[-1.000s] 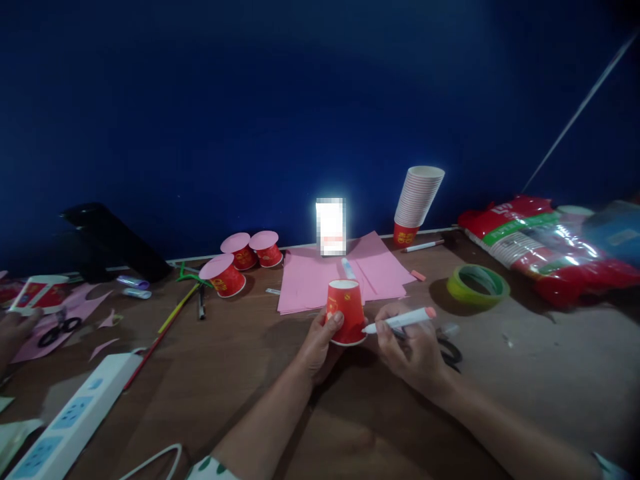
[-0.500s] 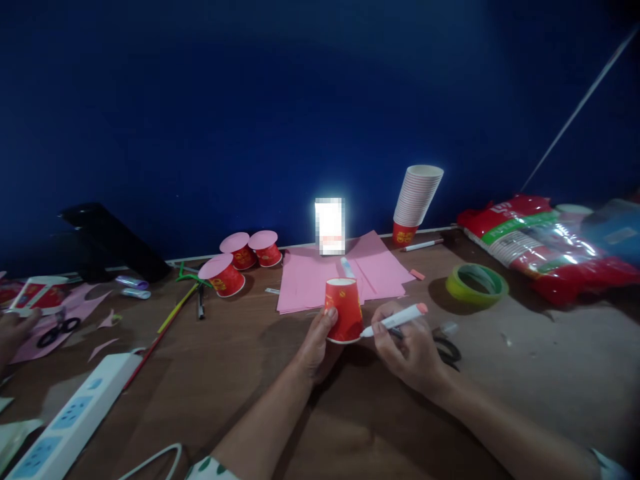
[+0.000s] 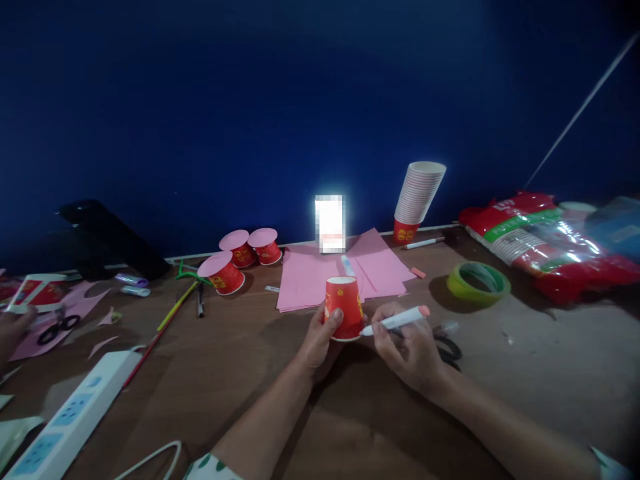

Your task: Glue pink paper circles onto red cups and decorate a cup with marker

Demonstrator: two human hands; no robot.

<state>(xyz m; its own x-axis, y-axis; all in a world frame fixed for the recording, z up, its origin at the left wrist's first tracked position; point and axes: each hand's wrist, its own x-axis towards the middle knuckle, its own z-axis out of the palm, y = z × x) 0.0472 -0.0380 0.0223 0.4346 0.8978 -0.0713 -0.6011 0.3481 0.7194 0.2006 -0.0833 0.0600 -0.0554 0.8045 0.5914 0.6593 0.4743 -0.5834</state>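
Note:
A red paper cup (image 3: 346, 308) with gold print is upside down in my left hand (image 3: 323, 337), the thumb pressed on its side. My right hand (image 3: 407, 347) grips a white marker (image 3: 397, 321) with an orange end. The marker's tip is at the cup's lower right edge, near the white rim; whether it touches I cannot tell. Behind the cup lie pink paper sheets (image 3: 305, 280), with a white-and-blue pen (image 3: 348, 266) on them. Dark-handled scissors (image 3: 447, 350) lie partly hidden behind my right hand.
Several red cups topped with pink discs (image 3: 235, 260) stand left of the paper. A tilted cup stack (image 3: 420, 193), green tape roll (image 3: 477, 283) and red plastic pack (image 3: 530, 233) are at right. A power strip (image 3: 75, 413) lies at left, near another person's hand (image 3: 15, 330).
My left thumb has shifted slightly to the right on the cup, and the cup's print looks slightly turned. The marker stays at the cup's lower edge.

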